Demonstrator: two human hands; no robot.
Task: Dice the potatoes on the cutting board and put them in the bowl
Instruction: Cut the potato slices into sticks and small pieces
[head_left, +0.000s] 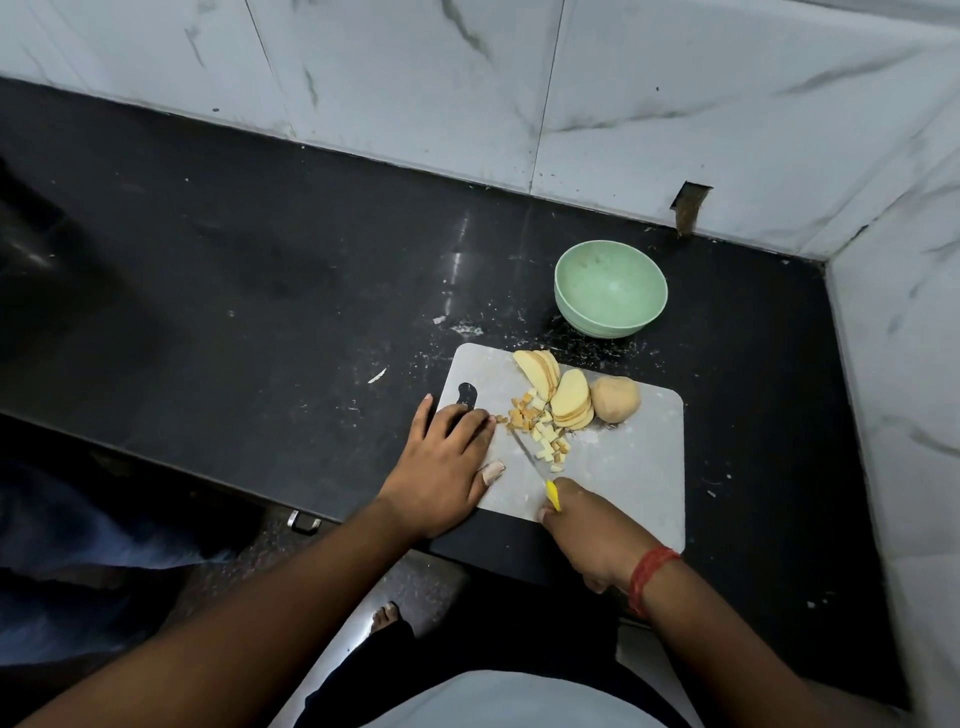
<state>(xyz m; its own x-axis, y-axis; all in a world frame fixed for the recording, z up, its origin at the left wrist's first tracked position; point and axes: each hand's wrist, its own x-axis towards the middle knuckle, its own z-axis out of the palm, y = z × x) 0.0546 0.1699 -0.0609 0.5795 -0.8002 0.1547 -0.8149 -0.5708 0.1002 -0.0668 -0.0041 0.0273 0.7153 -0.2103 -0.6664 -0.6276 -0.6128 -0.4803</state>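
Dicing in progress. My right hand (587, 535) is curled round the yellow handle of the knife (535, 462), whose blade runs forward and to the left from my grip, its tip at the near-left edge of the potato cubes (540, 428). My left hand (441, 467) lies flat with fingers spread, pressing the left part of the grey cutting board (634, 467) so it should not slide. To cut well, I judge the blade should come straight down in even strokes, clear of my left fingertips. Beyond the cubes lie two fans of potato slices (569, 397) and, right of them, an uncut potato piece (615, 397). The green bowl (610, 288) stands empty beyond the board, well ahead of my grip; nothing blocks the way to it. Crumbs dot the black countertop (260, 260).
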